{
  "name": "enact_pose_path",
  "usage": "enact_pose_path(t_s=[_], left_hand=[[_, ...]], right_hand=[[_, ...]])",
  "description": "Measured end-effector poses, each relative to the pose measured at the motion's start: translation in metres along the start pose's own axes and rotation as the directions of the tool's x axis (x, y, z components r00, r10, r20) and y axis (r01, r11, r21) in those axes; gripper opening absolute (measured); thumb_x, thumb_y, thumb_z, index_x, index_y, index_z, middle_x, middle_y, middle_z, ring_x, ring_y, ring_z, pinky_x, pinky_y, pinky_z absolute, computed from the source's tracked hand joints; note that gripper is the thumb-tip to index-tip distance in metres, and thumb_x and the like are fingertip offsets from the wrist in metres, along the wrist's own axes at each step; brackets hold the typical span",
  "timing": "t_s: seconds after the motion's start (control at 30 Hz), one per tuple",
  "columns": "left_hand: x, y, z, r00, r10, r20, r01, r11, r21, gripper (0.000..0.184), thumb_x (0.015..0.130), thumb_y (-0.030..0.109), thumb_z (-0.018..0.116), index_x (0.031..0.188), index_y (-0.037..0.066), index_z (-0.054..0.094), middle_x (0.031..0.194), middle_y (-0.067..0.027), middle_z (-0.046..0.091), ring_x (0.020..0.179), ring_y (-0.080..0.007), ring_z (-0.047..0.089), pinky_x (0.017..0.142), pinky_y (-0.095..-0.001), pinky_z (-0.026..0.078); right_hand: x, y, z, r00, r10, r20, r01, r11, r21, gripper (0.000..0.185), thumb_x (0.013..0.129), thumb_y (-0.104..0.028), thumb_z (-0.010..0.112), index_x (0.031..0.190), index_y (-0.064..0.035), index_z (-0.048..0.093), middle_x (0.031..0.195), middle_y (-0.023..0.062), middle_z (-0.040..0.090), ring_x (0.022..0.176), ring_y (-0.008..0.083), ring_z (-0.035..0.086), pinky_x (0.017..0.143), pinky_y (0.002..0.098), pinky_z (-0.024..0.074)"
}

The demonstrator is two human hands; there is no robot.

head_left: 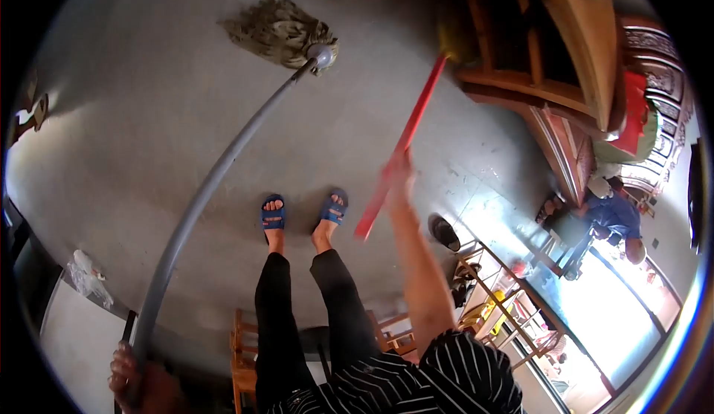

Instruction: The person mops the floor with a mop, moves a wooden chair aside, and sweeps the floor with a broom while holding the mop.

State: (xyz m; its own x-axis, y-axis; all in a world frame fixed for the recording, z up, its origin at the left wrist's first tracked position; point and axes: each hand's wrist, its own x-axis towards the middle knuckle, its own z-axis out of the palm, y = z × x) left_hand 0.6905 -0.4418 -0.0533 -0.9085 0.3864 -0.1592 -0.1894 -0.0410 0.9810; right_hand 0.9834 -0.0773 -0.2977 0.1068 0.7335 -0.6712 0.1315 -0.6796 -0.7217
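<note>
At the lower left, my left hand point(141, 377) is wrapped round the grey handle of a mop point(212, 180). The mop's dirty string head point(279, 31) lies spread on the grey floor at the top. My right hand point(398, 172), a little blurred, grips a red stick point(424, 105) near its lower part. The stick's far end reaches a yellowish, blurred head point(455, 39) beside the wooden furniture. Between the two handles are my feet in blue sandals point(273, 213).
Wooden furniture point(535, 87) stands at the upper right. A dark shoe point(444, 232) and a rack point(498, 295) are right of my arm. Another person point(613, 213) is near the bright doorway. A plastic bag point(89, 276) lies at the left, and a wooden chair point(244, 354) stands beside my legs.
</note>
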Motion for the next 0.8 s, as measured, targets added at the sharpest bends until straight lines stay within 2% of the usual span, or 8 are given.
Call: enact_pose_path(t_s=[0.07, 0.1, 0.27, 0.33, 0.5, 0.63, 0.73, 0.8], left_hand=[[0.007, 0.000, 0.013, 0.981, 0.121, 0.152, -0.120, 0.993, -0.012, 0.028, 0.090, 0.015, 0.029, 0.079, 0.001, 0.051, 0.074, -0.0104, 0.045, 0.089, -0.0282, 0.045, 0.098, -0.0497, 0.027], [0.004, -0.004, 0.006, 0.992, 0.123, 0.002, -0.122, 0.991, 0.050, 0.015, 0.082, 0.015, 0.032, 0.071, 0.006, 0.038, 0.070, -0.0118, 0.043, 0.078, -0.0269, 0.043, 0.089, -0.0476, 0.033], [0.009, 0.005, 0.025, 0.992, 0.115, 0.047, -0.115, 0.993, 0.010, 0.019, 0.084, 0.014, 0.031, 0.071, 0.004, 0.039, 0.071, -0.0130, 0.045, 0.081, -0.0279, 0.048, 0.090, -0.0482, 0.036], [0.008, 0.007, 0.025, 0.987, 0.144, 0.076, -0.148, 0.987, 0.055, 0.020, 0.085, 0.014, 0.031, 0.073, 0.002, 0.041, 0.074, -0.0147, 0.049, 0.083, -0.0288, 0.051, 0.089, -0.0479, 0.038], [0.009, 0.031, 0.035, 0.958, 0.163, 0.236, -0.204, 0.966, 0.160, 0.022, 0.085, 0.013, 0.031, 0.078, -0.002, 0.046, 0.083, -0.0181, 0.055, 0.086, -0.0306, 0.056, 0.084, -0.0457, 0.044], [0.002, 0.076, 0.031, 0.932, 0.217, 0.291, -0.282, 0.938, 0.203, 0.019, 0.083, 0.011, 0.032, 0.076, -0.002, 0.044, 0.080, -0.0167, 0.054, 0.084, -0.0308, 0.056, 0.084, -0.0465, 0.043], [-0.015, 0.122, 0.024, 0.831, 0.372, 0.413, -0.476, 0.860, 0.184, 0.017, 0.082, 0.010, 0.033, 0.076, -0.002, 0.043, 0.076, -0.0158, 0.052, 0.082, -0.0315, 0.056, 0.083, -0.0460, 0.043], [-0.025, 0.140, 0.022, 0.815, 0.356, 0.457, -0.484, 0.852, 0.200, 0.014, 0.081, 0.007, 0.032, 0.076, -0.001, 0.042, 0.076, -0.0156, 0.051, 0.082, -0.0317, 0.055, 0.083, -0.0460, 0.044]], right_hand=[[-0.083, 0.008, -0.010, 0.996, 0.086, -0.007, -0.086, 0.989, -0.123, 0.029, 0.095, -0.027, 0.040, 0.122, -0.0166, 0.041, 0.058, -0.0015, 0.037, 0.037, 0.0104, 0.041, 0.029, 0.0271, 0.0359], [-0.118, 0.004, -0.019, 0.975, 0.219, 0.020, -0.211, 0.959, -0.189, 0.032, 0.094, -0.028, 0.041, 0.125, -0.0172, 0.039, 0.056, -0.0007, 0.039, 0.036, 0.0105, 0.042, 0.029, 0.0267, 0.0356], [-0.288, -0.015, -0.077, 0.865, 0.496, 0.069, -0.477, 0.858, -0.191, 0.049, 0.094, -0.028, 0.044, 0.139, -0.0237, 0.027, 0.054, 0.0009, 0.044, 0.034, 0.0123, 0.044, 0.031, 0.0257, 0.0368], [-0.339, -0.027, -0.106, 0.827, 0.561, -0.037, -0.545, 0.784, -0.297, 0.050, 0.093, -0.028, 0.047, 0.139, -0.0242, 0.028, 0.055, 0.0004, 0.045, 0.039, 0.0116, 0.045, 0.035, 0.0258, 0.0389], [-0.445, -0.055, -0.186, 0.844, 0.529, -0.088, -0.481, 0.676, -0.558, 0.048, 0.091, -0.027, 0.051, 0.136, -0.0237, 0.037, 0.059, -0.0011, 0.050, 0.045, 0.0090, 0.049, 0.039, 0.0248, 0.0405], [-0.512, -0.064, -0.206, 0.858, 0.483, -0.177, -0.514, 0.788, -0.339, 0.045, 0.090, -0.026, 0.052, 0.134, -0.0249, 0.041, 0.058, -0.0024, 0.050, 0.045, 0.0086, 0.048, 0.039, 0.0247, 0.0405], [-0.521, -0.062, -0.230, 0.876, 0.405, -0.262, -0.460, 0.865, -0.199, 0.043, 0.091, -0.027, 0.051, 0.132, -0.0238, 0.041, 0.057, -0.0015, 0.049, 0.043, 0.0099, 0.049, 0.038, 0.0245, 0.0409], [-0.492, -0.076, -0.247, 0.899, 0.309, -0.309, -0.404, 0.856, -0.321, 0.029, 0.093, -0.026, 0.046, 0.120, -0.0171, 0.047, 0.057, -0.0012, 0.048, 0.042, 0.0110, 0.048, 0.035, 0.0248, 0.0398]])
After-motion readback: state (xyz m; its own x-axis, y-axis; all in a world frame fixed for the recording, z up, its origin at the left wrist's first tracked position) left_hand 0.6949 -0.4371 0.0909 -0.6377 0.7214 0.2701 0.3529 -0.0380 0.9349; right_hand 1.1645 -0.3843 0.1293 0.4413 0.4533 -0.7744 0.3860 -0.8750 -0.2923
